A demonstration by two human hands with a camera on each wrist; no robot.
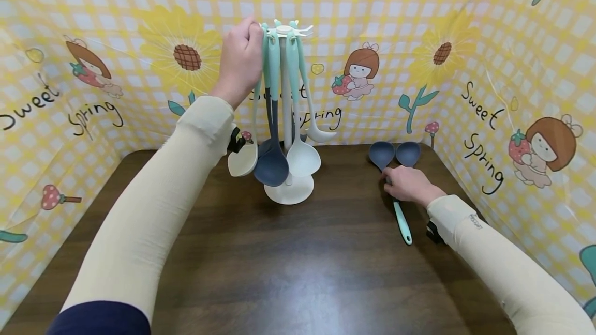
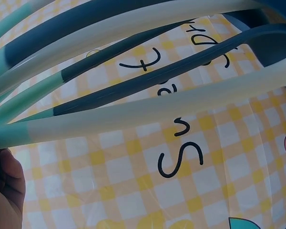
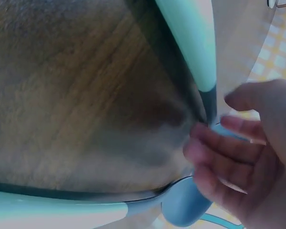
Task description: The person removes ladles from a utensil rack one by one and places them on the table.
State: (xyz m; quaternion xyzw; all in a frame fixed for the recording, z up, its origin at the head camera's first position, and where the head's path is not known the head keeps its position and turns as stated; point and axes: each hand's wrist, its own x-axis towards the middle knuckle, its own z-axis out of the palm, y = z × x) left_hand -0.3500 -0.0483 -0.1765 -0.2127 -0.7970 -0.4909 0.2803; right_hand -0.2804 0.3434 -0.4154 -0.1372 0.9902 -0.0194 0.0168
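My left hand (image 1: 241,58) is raised at the top of a white utensil stand (image 1: 288,190), fingers curled round the mint handle of a cream spoon (image 1: 243,160). In the left wrist view its thumb (image 2: 10,164) lies beside that handle, most of the hand out of frame. On the table at the right, two dark blue spoons with mint handles lie side by side, a left spoon (image 1: 382,153) and a right spoon (image 1: 408,153). My right hand (image 1: 410,185) reaches over their necks with loosely bent fingers. Its thumb stands apart from the fingers, close to one neck (image 3: 209,102).
Beside the cream spoon hang a dark blue ladle (image 1: 272,167), a white spoon (image 1: 303,159) and a white ladle (image 1: 320,133), with more dark utensils behind. The brown wooden table (image 1: 261,262) is enclosed by yellow checked cloth walls (image 1: 382,9).
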